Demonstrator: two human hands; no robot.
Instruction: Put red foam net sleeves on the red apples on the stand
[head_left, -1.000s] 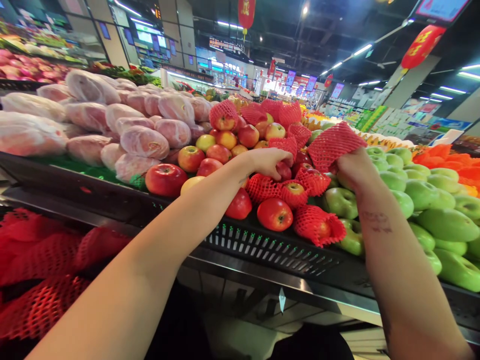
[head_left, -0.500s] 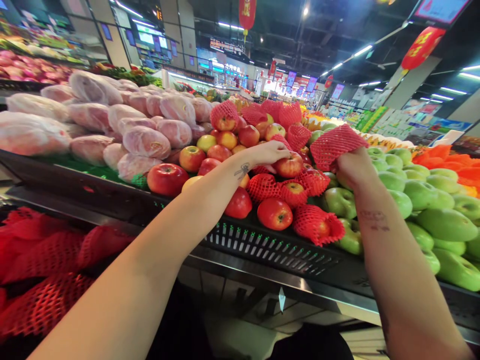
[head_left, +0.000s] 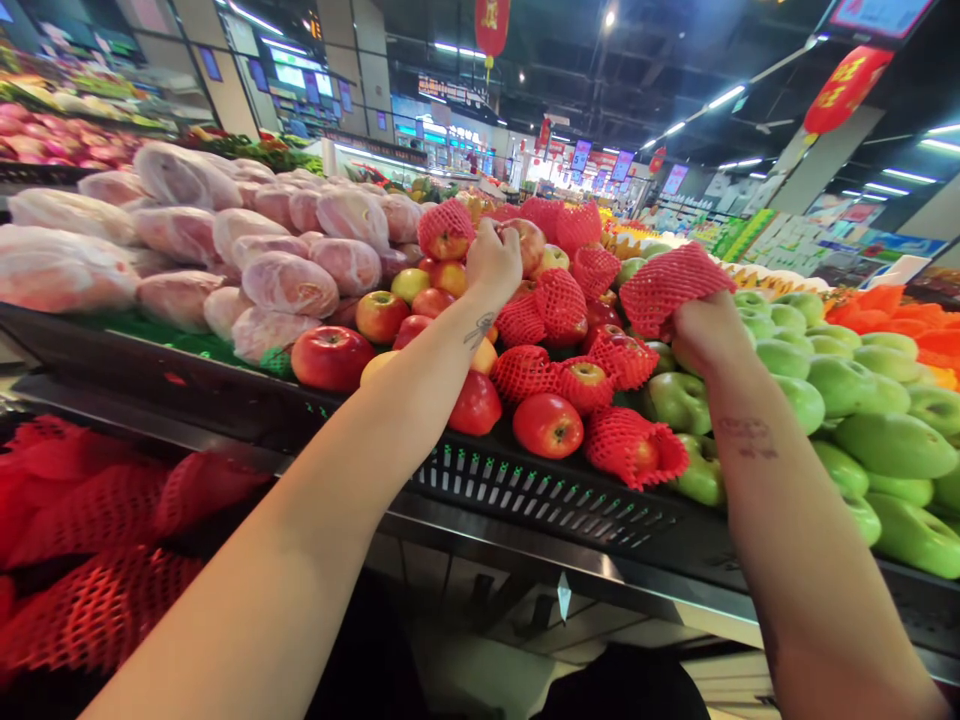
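Observation:
My left hand (head_left: 495,258) is closed around a red apple (head_left: 529,247) toward the back of the apple heap. Only the right side of that apple shows past my fingers. My right hand (head_left: 701,325) grips a red foam net sleeve (head_left: 664,290), which hangs flared over the border between red and green apples. Several netted apples (head_left: 561,305) sit between my two hands. In front of them lie a bare red apple (head_left: 548,425) and another apple in a foam net (head_left: 634,447).
Film-wrapped pink fruit (head_left: 291,284) is heaped at the left. Green apples (head_left: 892,447) fill the right side. A black slatted crate edge (head_left: 540,505) runs along the front. Loose red foam nets (head_left: 97,560) lie at lower left.
My left hand has moved back and left with the apple, uncovering netted apples where it was. The right hand, with its foam net sleeve, stays nearly in place.

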